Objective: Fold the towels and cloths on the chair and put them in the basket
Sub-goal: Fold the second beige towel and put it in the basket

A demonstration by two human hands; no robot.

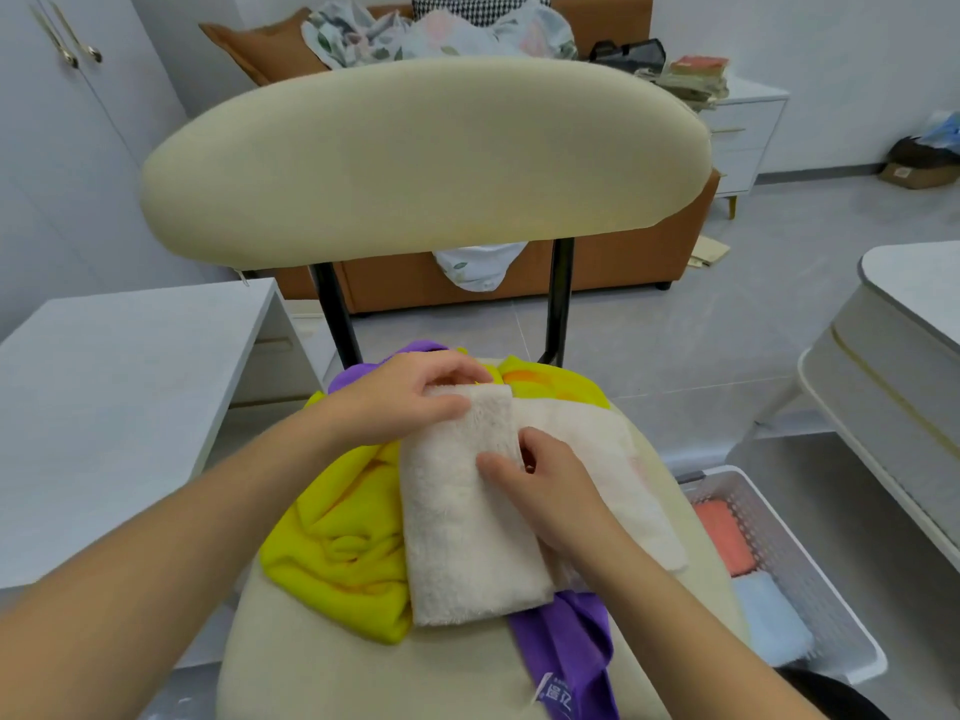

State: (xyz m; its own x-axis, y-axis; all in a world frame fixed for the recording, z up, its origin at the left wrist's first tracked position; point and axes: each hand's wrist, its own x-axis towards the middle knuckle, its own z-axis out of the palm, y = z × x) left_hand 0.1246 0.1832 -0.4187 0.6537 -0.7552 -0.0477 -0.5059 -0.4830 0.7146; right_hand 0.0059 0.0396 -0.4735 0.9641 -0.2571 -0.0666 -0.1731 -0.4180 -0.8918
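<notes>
Fold cream towel (467, 543) on chair (415, 158) | your left hand (410, 402) and right hand (545, 491) each pinch its flap | align edges, then flatten.

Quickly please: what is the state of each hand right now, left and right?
Left hand: grips the far edge of the white towel.
Right hand: pinches the folded edge of the same towel.

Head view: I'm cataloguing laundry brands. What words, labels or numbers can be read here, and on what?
On the purple cloth: white printed characters beside its white tag, too blurred to read.
On the cardboard box on the floor: a pale label, too small to read.
Nothing else legible shows.
</notes>
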